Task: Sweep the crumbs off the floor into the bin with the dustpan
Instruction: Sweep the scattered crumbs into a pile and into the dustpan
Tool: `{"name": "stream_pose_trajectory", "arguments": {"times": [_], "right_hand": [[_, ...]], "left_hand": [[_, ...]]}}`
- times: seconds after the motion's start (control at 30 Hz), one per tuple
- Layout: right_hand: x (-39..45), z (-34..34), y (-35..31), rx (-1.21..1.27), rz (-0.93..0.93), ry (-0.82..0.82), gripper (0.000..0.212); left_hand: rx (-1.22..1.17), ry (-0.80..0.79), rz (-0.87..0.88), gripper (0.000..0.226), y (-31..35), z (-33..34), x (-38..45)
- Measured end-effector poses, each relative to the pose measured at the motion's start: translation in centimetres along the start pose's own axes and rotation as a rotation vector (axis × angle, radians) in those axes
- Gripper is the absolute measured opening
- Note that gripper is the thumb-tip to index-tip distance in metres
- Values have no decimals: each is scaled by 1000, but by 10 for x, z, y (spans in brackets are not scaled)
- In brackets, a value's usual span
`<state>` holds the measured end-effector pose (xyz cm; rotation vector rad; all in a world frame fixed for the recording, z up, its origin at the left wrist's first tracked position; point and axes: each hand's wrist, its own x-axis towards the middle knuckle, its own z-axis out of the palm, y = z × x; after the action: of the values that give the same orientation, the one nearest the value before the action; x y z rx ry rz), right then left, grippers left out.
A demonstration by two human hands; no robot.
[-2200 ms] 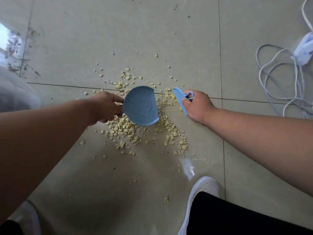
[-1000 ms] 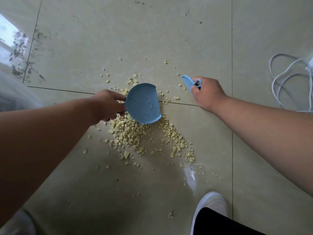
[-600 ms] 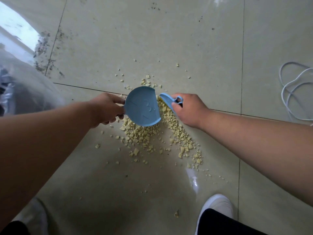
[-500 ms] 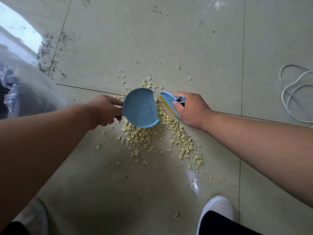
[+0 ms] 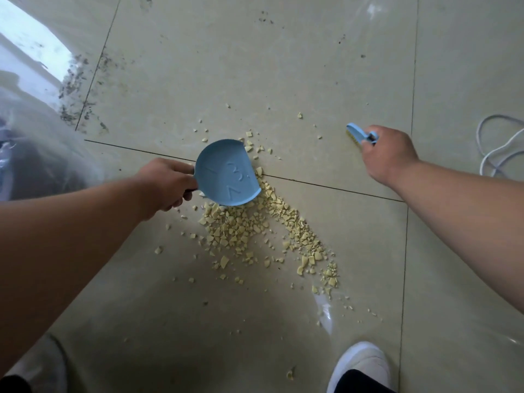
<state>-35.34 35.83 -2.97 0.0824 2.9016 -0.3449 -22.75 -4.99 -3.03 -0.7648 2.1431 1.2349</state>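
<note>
**Crumbs may scatter past the pan**

My left hand (image 5: pixel 167 185) grips the dustpan (image 5: pixel 228 173), underside up, at the crumbs (image 5: pixel 255 228). My right hand (image 5: pixel 388 154) clamps the brush (image 5: pixel 357 134) well away (bin not identifiable). A hard stroke could fling crumbs wide.

There are two hands (image 5: pixel 167 185) (image 5: pixel 390 154), one blue dustpan (image 5: pixel 228 173), one small blue brush (image 5: pixel 357 134), one white shoe (image 5: pixel 360 364), one white cord (image 5: pixel 493 148), and too many yellow crumbs (image 5: pixel 243 228) to count.

Small blue plastic dustpan (image 5: pixel 229 173) left of short blue hand brush (image 5: pixel 357 133), well apart; pale yellow broken crumbs (image 5: pixel 255 231) heaped just before dustpan on glossy beige tiled floor (image 5: pixel 255 66).
</note>
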Motion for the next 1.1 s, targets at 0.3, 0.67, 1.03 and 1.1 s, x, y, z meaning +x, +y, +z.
{"name": "stream_pose_trajectory", "arguments": {"times": [0.3, 0.67, 1.03, 1.1], "right_hand": [[-1, 29, -72, 61, -184, -113, 16], [-79, 49, -126, 115, -409, -309, 27], [-101, 28, -121, 249, -371, -373, 25], [-84, 21, -108, 248, -296, -256, 20]], "left_hand": [[-46, 46, -38, 21, -8, -11, 5], [-92, 28, -8, 18, -25, -28, -10], [-110, 20, 28, 17, -37, -36, -26], [-119, 30, 27, 15, -37, -35, -24]]}}
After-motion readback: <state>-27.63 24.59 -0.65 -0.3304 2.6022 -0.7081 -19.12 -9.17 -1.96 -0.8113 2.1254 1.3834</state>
